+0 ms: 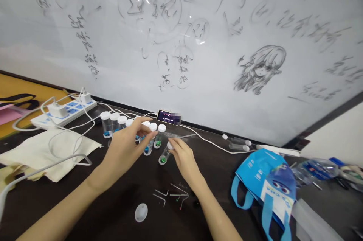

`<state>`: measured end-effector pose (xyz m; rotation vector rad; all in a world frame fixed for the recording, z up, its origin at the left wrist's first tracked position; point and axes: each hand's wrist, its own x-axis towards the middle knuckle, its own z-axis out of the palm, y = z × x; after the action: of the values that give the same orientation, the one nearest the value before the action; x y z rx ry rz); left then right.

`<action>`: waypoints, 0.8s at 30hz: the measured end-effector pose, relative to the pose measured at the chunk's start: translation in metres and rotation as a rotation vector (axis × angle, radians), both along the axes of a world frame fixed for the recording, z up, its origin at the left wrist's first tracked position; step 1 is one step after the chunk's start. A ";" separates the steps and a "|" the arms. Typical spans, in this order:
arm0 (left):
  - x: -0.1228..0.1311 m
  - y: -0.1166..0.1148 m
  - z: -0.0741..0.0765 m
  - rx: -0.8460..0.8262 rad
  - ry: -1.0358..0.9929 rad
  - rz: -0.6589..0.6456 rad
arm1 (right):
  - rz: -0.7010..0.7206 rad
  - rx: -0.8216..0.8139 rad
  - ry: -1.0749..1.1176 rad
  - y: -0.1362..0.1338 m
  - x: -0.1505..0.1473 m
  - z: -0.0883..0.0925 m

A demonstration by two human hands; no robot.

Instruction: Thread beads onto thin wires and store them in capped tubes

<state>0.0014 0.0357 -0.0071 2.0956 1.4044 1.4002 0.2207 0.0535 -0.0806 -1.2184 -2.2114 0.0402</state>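
My right hand (183,157) grips a small clear vial (165,155) by its white cap; the vial tilts slightly and has something green at its bottom. To the left my left hand (126,144) hovers with thumb and fingers apart, holding nothing that I can see. Behind it stands a row of similar white-capped vials (106,124), several with blue contents and partly covered by the hand. Another vial (159,139) with green contents stands just beyond my left fingertips. Thin bent metal pieces (178,195) and a white oval lid (141,212) lie nearer me.
A phone (166,117) showing a timer leans against the whiteboard (215,82). At left are a power strip (72,110) with cables and a cream cloth (70,150). On the right sit a blue bag (255,173), a plastic bottle (320,168) and a lying vial (238,147).
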 end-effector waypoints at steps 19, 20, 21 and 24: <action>-0.016 0.005 0.005 0.122 0.118 0.157 | -0.596 0.001 -0.373 0.064 0.178 0.016; -0.017 0.005 0.006 0.127 0.119 0.168 | -0.672 -0.037 -0.390 0.070 0.205 0.015; -0.018 0.005 0.006 0.132 0.121 0.177 | -0.745 -0.076 -0.403 0.074 0.229 0.012; -0.017 0.005 0.004 0.146 0.136 0.192 | -0.885 -0.182 -0.408 0.074 0.280 -0.001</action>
<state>-0.0155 0.0402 -0.0026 2.2346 1.6416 1.4969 0.5005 0.1271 -0.0813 -2.3721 -1.7957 -0.3998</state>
